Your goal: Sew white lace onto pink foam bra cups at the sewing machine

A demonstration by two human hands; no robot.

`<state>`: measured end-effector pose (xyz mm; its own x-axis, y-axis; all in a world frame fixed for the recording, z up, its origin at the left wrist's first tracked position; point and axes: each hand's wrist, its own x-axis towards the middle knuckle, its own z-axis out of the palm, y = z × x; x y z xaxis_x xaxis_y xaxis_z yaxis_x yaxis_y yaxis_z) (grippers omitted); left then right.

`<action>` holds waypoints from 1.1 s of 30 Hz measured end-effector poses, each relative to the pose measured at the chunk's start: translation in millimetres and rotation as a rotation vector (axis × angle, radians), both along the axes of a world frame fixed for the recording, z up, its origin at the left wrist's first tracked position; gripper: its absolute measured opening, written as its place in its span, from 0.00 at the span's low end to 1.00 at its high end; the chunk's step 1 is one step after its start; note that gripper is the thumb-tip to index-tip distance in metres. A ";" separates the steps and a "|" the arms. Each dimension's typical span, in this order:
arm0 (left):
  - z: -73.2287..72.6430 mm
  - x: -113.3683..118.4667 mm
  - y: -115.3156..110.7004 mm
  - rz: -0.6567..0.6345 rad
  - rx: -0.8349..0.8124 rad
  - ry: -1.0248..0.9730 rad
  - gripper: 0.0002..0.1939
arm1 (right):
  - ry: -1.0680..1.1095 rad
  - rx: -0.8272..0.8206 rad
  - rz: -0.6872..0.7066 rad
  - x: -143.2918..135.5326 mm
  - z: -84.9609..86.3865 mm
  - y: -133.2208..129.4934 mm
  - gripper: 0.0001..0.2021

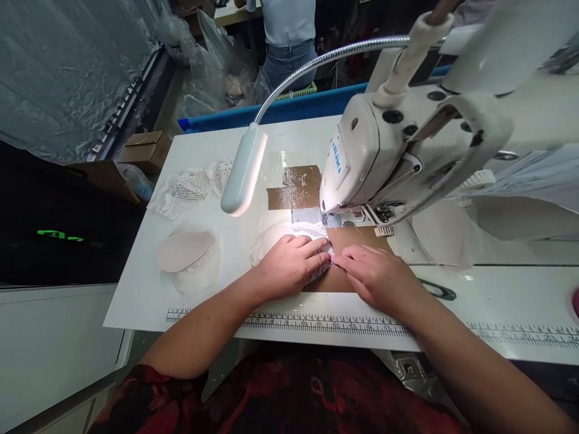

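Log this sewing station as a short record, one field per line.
Left hand: resting on lace-trimmed fabric
Right hand: fingertips near the fabric's edge, above a brown sheet
Machine: white sewing machine, just beyond the hands
Lamp: lit, on a flexible metal neck
Table, left side: lace pieces
Near edge: ruler scale

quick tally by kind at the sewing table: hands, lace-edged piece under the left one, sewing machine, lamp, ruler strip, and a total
left hand and right hand: 2
lace-edged piece: 1
sewing machine: 1
gooseneck lamp: 1
ruler strip, partly hidden by the arms: 1
Total: 6
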<state>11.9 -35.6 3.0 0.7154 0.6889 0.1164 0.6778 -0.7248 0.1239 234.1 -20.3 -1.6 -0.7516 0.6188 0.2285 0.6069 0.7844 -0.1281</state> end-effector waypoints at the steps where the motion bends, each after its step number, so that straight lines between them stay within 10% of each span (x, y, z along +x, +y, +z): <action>1: -0.7 0.4 0.4 0.008 0.002 0.005 0.19 | 0.006 -0.005 -0.002 0.0 0.1 0.2 0.14; 33: -1.9 -6.6 31.4 -0.012 -0.025 -0.047 0.24 | 0.046 0.000 -0.065 -11.2 0.1 7.0 0.14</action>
<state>5.2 -4.2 1.2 0.7177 0.6835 0.1332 0.6622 -0.7290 0.1733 222.8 -13.3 -1.4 -0.6988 0.6656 0.2621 0.6497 0.7439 -0.1566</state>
